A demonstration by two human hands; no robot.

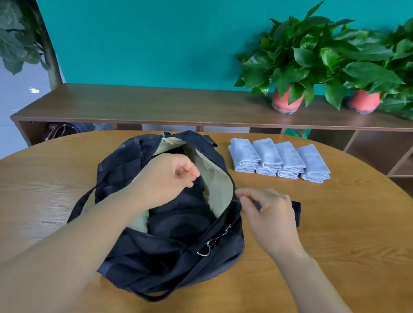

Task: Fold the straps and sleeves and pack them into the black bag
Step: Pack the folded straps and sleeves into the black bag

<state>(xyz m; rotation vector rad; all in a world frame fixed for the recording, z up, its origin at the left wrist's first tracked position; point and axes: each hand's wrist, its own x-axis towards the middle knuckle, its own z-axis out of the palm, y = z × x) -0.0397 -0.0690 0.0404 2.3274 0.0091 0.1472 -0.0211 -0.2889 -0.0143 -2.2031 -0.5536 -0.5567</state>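
Head view, looking down on the round wooden table (342,257). The black fabric duffel bag (166,253) lies at centre, unzipped, its pale beige lining (219,182) showing round the mouth. There is dark material inside, but I cannot tell whether it is packed straps or the bag's own folds. My left hand (168,178) hangs over the opening with the fingers curled in on themselves and nothing visible in them. My right hand (270,213) is at the bag's right rim, over the near end of a folded black webbing strap (296,213) that lies on the table just beside the bag. The fingers are bent, but I cannot tell whether they pinch the strap, the rim, or neither. Four folded pale grey cloth sleeves (279,159) sit in a neat row beyond the bag, side by side and touching, well clear of both hands. My reading: the folding looks finished for everything in view, and packing is only partly done at best. The strap and all four sleeves have yet to go into the bag.
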